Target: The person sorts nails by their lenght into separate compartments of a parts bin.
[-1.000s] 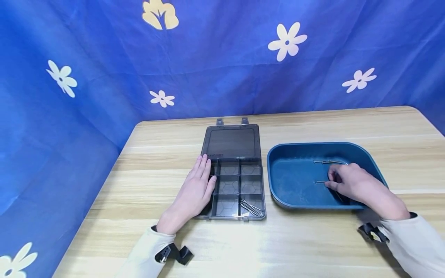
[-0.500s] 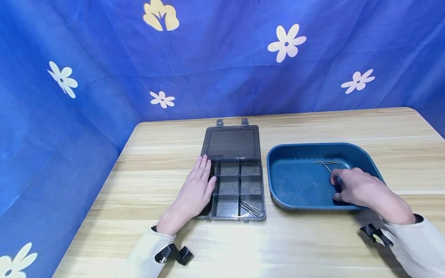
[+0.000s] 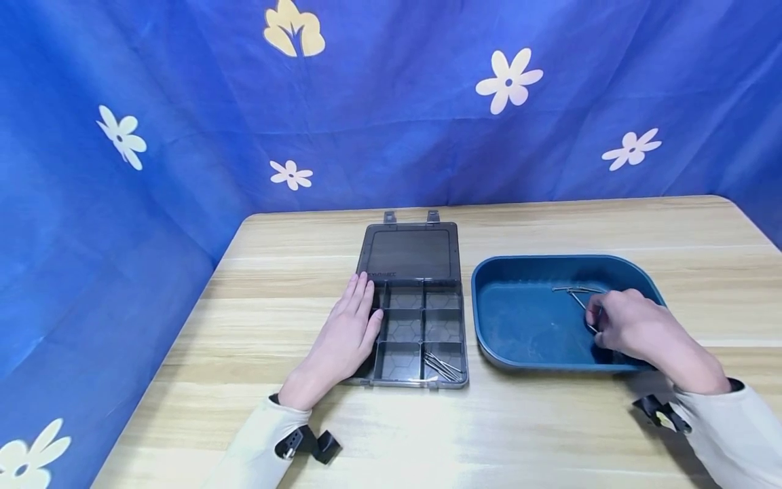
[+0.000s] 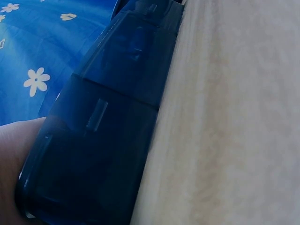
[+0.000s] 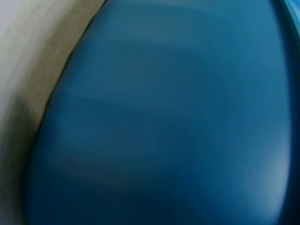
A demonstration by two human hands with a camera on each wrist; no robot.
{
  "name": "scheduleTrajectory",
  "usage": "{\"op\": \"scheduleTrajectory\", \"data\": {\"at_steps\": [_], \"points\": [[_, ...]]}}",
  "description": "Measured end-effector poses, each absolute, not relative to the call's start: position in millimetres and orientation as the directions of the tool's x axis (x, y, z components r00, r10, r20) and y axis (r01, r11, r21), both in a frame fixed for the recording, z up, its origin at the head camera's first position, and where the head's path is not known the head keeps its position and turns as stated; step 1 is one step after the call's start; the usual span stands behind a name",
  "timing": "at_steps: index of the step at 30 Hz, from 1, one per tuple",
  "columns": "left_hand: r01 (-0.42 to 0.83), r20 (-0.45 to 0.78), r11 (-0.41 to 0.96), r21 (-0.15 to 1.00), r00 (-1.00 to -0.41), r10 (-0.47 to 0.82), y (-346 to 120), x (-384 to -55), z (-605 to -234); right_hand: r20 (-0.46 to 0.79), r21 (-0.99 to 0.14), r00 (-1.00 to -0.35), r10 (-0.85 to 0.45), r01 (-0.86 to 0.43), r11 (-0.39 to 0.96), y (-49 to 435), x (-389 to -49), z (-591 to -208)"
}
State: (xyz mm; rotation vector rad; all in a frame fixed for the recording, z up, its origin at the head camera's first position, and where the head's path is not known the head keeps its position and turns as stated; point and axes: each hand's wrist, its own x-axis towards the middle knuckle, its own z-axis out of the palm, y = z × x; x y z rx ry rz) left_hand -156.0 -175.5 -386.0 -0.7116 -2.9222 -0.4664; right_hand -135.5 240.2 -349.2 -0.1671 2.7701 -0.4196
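Note:
My left hand point(image 3: 345, 329) rests with straight fingers along the left side of a grey, see-through compartment box point(image 3: 403, 326), its lid point(image 3: 411, 251) folded back. In the left wrist view part of that hand point(image 4: 16, 154) shows beside the box wall point(image 4: 93, 154). Several shiny nails point(image 3: 442, 367) lie in the front right compartment. My right hand point(image 3: 638, 326) reaches into a blue bin point(image 3: 525, 339). Its thumb and forefinger pinch the near end of a slanted nail point(image 3: 577, 301). Other nails point(image 3: 565, 289) lie behind it, on the bin floor.
Both things stand on a wood-grain table point(image 3: 275, 272), the bin to the right of the box with a narrow gap between. A blue flowered cloth point(image 3: 391, 136) hangs behind the table. The bin wall point(image 5: 164, 117) fills most of the right wrist view.
My right hand leaves the spot where a nail lay in mid-bin, spreads its fingers, then closes thumb and forefinger on a slanted nail. My left hand stays on the box.

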Motion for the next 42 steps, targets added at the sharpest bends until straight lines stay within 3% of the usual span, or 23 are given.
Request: {"op": "scheduleTrajectory", "data": {"at_steps": [11, 31, 42], "points": [[0.448, 0.145, 0.852, 0.271, -0.894, 0.424, -175, -158, -386, -0.152, -0.298, -0.975, -0.163, -0.112, 0.948, 227, -141, -350], [0.462, 0.166, 0.845, 0.271, -0.887, 0.432, -174, -157, -386, -0.061, -0.304, -0.968, -0.243, -0.214, 0.928, 197, -137, -329], [0.468, 0.194, 0.843, 0.267, -0.882, 0.428, -173, -156, -387, 0.083, -0.304, -0.944, -0.320, -0.329, 0.894, 161, -132, -317]]}}
